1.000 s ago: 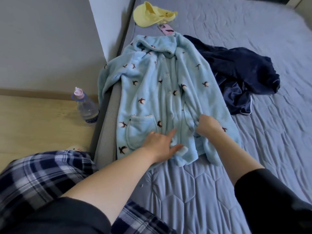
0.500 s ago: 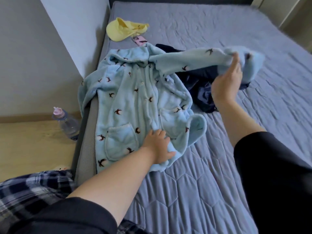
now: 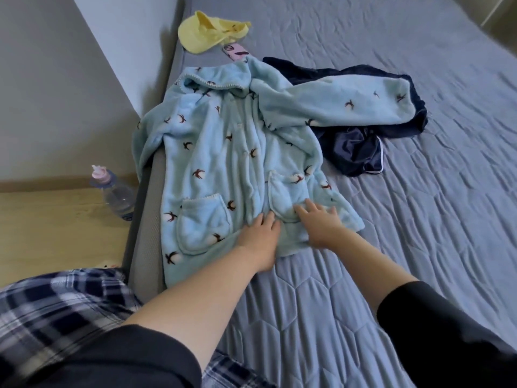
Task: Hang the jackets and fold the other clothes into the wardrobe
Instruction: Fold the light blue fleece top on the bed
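A: Which way does the fleece jacket (image 3: pixel 237 163) lie?
B: Mid-frame on the bed (image 3: pixel 419 247), collar toward the top, hem below, 1 sleeve stretched right.
A: Hands?
B: Left hand (image 3: pixel 258 233) and right hand (image 3: pixel 319 222) press flat on the hem, fingers spread, by 2 pockets.

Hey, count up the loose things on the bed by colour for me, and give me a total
Light blue: 1, the fleece robe
Navy: 1, the crumpled garment
Yellow: 1, the cap
Pink: 1, the phone
Total: 4
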`<move>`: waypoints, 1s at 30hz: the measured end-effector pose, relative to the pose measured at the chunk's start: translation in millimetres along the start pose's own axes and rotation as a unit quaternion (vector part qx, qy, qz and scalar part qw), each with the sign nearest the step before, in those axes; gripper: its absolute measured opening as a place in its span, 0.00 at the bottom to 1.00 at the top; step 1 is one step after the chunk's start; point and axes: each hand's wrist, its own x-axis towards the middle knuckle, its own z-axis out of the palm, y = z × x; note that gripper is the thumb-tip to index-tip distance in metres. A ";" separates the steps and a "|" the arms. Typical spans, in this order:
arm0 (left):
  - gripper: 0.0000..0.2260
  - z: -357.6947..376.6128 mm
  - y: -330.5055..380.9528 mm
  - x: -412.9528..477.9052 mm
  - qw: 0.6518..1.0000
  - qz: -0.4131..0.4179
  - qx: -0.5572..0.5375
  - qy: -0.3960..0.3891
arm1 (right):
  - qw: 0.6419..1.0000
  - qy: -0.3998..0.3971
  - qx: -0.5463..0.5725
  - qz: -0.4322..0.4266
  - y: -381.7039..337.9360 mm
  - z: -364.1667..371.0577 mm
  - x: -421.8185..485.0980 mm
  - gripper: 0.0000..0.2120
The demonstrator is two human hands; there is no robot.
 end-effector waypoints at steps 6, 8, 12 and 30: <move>0.05 -33.9 2.8 2.5 0.992 0.009 -0.107 0.065 | 0.982 0.158 -0.029 0.096 4.3 -27.4 -8.7 0.11; 0.09 -41.0 1.7 3.8 0.986 0.026 -0.164 -0.027 | 0.987 0.062 -0.046 0.139 11.2 -36.3 -11.7 0.13; 0.15 -27.0 -18.2 -11.5 0.940 0.003 -0.330 -0.086 | 0.969 -0.201 -0.094 0.108 13.0 -31.2 -18.7 0.15; 0.25 33.3 -128.9 -43.7 0.980 -0.063 -0.087 0.170 | 0.960 -0.119 0.236 0.092 -92.7 -43.8 8.6 0.29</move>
